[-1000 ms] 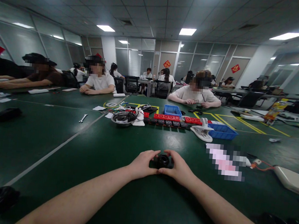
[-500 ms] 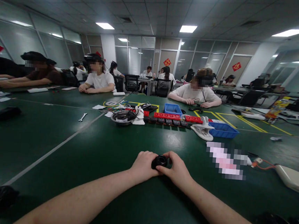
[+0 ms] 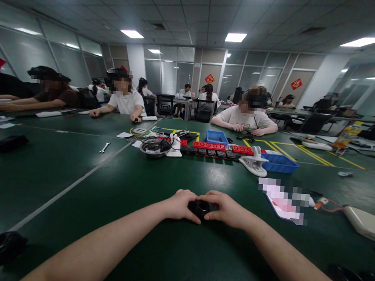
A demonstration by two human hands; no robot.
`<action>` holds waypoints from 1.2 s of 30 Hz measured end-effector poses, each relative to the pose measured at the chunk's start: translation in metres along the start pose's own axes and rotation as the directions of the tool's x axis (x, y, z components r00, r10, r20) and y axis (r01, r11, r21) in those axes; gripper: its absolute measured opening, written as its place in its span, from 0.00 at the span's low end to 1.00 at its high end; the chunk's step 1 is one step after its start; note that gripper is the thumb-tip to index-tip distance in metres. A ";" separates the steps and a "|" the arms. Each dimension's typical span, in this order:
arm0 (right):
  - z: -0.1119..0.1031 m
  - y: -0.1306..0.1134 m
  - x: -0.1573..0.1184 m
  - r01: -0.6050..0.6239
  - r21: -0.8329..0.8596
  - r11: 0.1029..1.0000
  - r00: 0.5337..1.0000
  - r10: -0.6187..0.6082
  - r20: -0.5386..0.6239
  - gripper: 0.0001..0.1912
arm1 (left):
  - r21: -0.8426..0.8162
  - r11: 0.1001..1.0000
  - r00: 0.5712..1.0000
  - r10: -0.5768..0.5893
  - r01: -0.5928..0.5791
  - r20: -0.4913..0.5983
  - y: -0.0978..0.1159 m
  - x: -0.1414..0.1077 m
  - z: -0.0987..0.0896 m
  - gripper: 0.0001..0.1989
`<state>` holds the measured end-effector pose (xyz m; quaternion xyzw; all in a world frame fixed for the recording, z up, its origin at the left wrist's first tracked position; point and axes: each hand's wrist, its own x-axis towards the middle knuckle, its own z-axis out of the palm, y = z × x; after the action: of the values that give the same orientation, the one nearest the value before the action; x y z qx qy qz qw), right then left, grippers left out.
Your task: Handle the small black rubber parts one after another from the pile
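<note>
compared with half a second ago, your left hand [image 3: 182,205] is no longer bunching behind the black ring-shaped part [image 3: 197,208]; its thumb is stretching along the near side, while your right thumb is drawing off that near face toward the right. the part itself is sitting slightly nearer to you, in the middle between your two hands. for the work, this is likely leaving you with a shared hold, so you are shifting your grip rather than letting go. your left hand is clasping from the left, and your right hand [image 3: 226,208] is curling its fingers over the far side and pinching from the near right; they are hiding much of the part, so how firmly each is pressing is hard to judge. your forearms [image 3: 110,234] are slanting inward from left and right, low over the green table [image 3: 177,262], and another black ring [image 3: 7,245] is lying near left.
</note>
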<state>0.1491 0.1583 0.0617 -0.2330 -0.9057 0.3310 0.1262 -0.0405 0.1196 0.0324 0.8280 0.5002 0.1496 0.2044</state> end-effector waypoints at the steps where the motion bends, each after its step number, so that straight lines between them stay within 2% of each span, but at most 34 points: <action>1: -0.001 -0.001 0.000 0.008 0.007 1.000 1.000 -0.008 0.021 0.25 | 0.003 1.000 1.000 0.005 -0.005 0.014 0.000 0.000 -0.001 0.25; 6: -0.005 -0.004 -0.002 0.019 0.026 0.999 0.997 -0.021 0.080 0.26 | -0.004 1.000 0.998 0.021 -0.021 0.062 0.003 -0.002 -0.003 0.26; 10: -0.002 -0.001 -0.004 -0.001 0.022 1.000 0.999 -0.001 0.051 0.26 | -0.011 0.999 0.999 0.031 -0.031 0.026 0.005 -0.005 -0.001 0.26; 15: 0.006 0.004 -0.005 -0.070 -0.002 0.998 0.989 0.069 -0.133 0.21 | -0.084 0.996 0.993 -0.024 0.015 -0.112 0.006 -0.007 0.006 0.28; 19: 0.018 0.007 -0.002 -0.191 -0.015 0.982 0.941 0.178 -0.288 0.17 | -0.076 0.997 0.978 -0.048 0.034 -0.201 0.008 -0.008 0.008 0.26; 22: 0.028 0.010 0.001 -0.216 0.003 0.976 0.904 0.201 -0.378 0.16 | -0.055 0.997 0.960 -0.074 0.061 -0.270 0.011 -0.008 0.010 0.32; 25: 0.037 0.014 0.003 -0.207 0.031 0.978 0.876 0.199 -0.439 0.21 | -0.023 0.992 0.939 -0.126 0.126 -0.321 0.015 -0.008 0.013 0.36; 27: 0.040 0.015 0.003 -0.210 0.063 0.976 0.861 0.215 -0.461 0.29 | 0.007 0.986 0.926 -0.152 0.164 -0.347 0.018 -0.007 0.016 0.34; 29: 0.041 0.016 0.003 -0.212 0.089 0.973 0.855 0.229 -0.466 0.32 | 0.030 0.980 0.916 -0.171 0.195 -0.363 0.021 -0.007 0.018 0.31; 32: 0.041 0.014 0.002 -0.185 0.093 0.978 0.865 0.207 -0.458 0.24 | 0.043 0.972 0.905 -0.200 0.232 -0.377 0.024 -0.008 0.020 0.29; 36: 0.042 0.010 0.003 -0.176 0.078 0.981 0.856 0.192 -0.479 0.16 | 0.057 0.972 0.920 -0.194 0.226 -0.341 0.025 -0.008 0.018 0.22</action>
<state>0.1342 0.1440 0.0236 -0.3919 -0.8134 0.2867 0.3202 -0.0161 0.0989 0.0284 0.7410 0.6201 0.2405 0.0921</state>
